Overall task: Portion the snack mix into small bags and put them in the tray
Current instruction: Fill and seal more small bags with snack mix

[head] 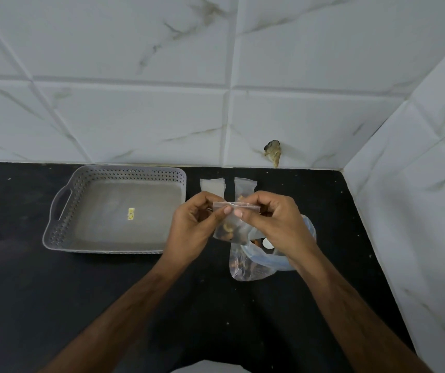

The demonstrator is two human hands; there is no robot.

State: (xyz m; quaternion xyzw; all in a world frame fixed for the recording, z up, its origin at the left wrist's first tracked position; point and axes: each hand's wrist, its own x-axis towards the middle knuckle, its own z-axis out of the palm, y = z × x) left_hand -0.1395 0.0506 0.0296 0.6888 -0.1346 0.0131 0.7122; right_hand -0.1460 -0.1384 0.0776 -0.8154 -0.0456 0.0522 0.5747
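Note:
I hold a small clear zip bag [230, 229] with snack mix in its bottom, above the black counter. My left hand [195, 224] pinches the left part of its top strip and my right hand [275, 224] pinches the right part. Below my right hand lies the large clear bag of snack mix [251, 267], partly hidden by my wrist. The grey perforated tray [62, 224] stands to the left with only a small yellow sticker inside. Two small clear bags [212, 184] lie flat behind my hands, near the wall.
The black counter [108, 292] meets a white marble-tiled wall at the back and on the right. A brownish blob [273, 152] sticks to the wall just above the counter.

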